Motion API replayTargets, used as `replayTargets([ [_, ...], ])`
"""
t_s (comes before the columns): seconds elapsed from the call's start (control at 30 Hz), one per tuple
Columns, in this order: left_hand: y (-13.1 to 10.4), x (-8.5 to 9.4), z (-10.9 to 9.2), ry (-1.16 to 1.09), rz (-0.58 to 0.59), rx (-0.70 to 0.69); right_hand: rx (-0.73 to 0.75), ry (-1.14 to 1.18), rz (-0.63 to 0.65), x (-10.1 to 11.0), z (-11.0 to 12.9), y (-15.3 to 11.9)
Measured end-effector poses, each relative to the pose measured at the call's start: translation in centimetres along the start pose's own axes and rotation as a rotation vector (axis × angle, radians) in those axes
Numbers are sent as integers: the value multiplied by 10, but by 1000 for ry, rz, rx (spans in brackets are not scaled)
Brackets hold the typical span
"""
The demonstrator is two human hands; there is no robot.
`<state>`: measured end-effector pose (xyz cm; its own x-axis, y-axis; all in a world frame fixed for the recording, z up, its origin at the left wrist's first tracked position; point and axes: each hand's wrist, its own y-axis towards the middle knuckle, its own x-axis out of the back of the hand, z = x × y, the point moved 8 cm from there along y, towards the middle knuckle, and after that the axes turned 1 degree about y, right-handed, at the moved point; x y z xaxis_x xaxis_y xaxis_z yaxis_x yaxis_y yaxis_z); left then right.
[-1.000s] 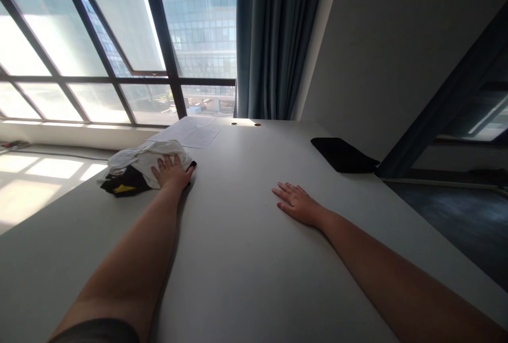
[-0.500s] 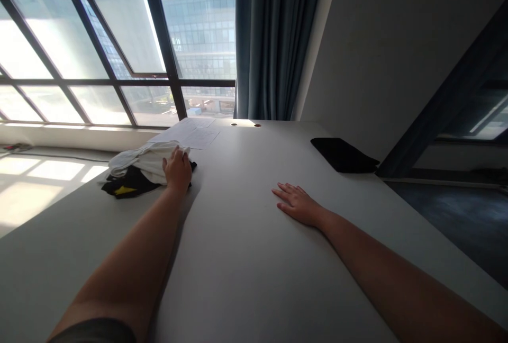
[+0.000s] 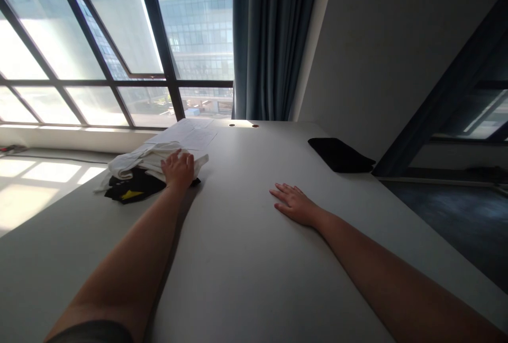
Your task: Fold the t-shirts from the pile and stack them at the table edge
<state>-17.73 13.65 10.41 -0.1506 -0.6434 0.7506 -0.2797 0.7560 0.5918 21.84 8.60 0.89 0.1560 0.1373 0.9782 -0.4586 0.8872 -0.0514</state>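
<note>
My left hand (image 3: 179, 169) is on a crumpled white cloth (image 3: 130, 162) at the left of the table, its fingers curled into the fabric. A corner of the white cloth sticks out to the right of that hand. Under it lies a black cloth (image 3: 137, 187) with a yellow patch; a bit of black also shows right of my wrist. The fingertips are partly sunk in the folds. My right hand (image 3: 296, 204) lies palm down on the bare white tabletop (image 3: 246, 258), fingers spread, holding nothing.
A flat black item (image 3: 341, 155) lies near the table's right edge. Sheets of paper (image 3: 190, 134) rest at the far left, behind the cloths. Two small holes sit near the far edge, before a blue curtain (image 3: 273, 41) and windows.
My left hand has shifted slightly right, and a corner of white cloth now shows beyond it. The black cloth has moved a little right and nearer. My right hand stays flat.
</note>
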Motion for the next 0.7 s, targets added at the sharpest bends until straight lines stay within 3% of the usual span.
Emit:
replayTargets([
  [0.1, 5, 13, 52, 44, -126, 204, 0, 4, 3, 1, 1, -1],
  [0.23, 3, 8, 107, 52, -73, 487, 5, 12, 0, 1, 0, 0],
  [0.3, 4, 3, 112, 67, -50, 496, 8, 16, -2, 1, 0, 0],
  [0.57, 7, 2, 97, 67, -59, 357, -5, 10, -2, 1, 0, 1],
  [0.7, 17, 0, 94, 17, -57, 201, -7, 9, 5, 1, 0, 1],
])
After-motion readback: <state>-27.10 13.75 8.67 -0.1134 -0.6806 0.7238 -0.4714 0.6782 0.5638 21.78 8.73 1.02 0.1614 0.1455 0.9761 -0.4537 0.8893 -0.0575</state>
